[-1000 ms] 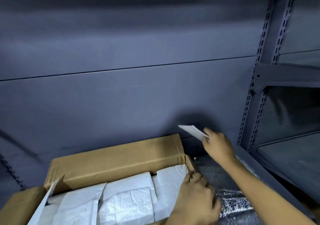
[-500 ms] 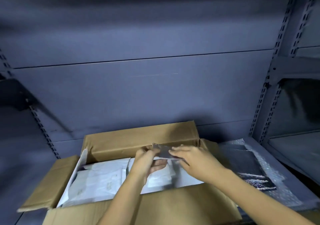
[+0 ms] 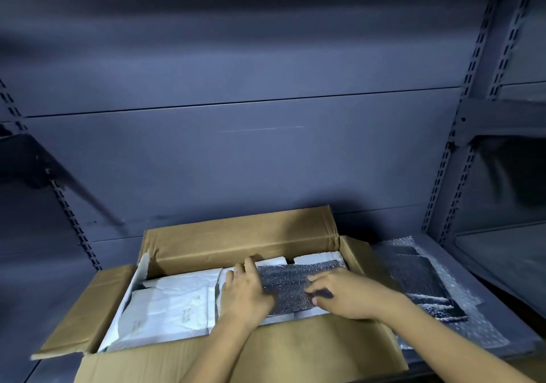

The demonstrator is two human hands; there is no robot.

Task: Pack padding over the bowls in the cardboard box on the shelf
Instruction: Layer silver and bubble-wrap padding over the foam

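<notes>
Cardboard box [image 3: 236, 235] stands open on the shelf [image 3: 461, 276] around both my hands, with white wrapped bundles [image 3: 171, 300] lying left of them. Under my palms lies the silvery padding sheet [image 3: 289, 288], in the box's right half. My left hand [image 3: 245, 291] and right hand [image 3: 348, 297] press it flat, fingers extended, clasping nothing.

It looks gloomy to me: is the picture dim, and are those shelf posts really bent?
Head view: dim, bluish light; a shadow darkens the back flap of the cardboard box; the shelf posts bow from the wide-angle lens; right edge smeared; the bubble wrap glints.
</notes>
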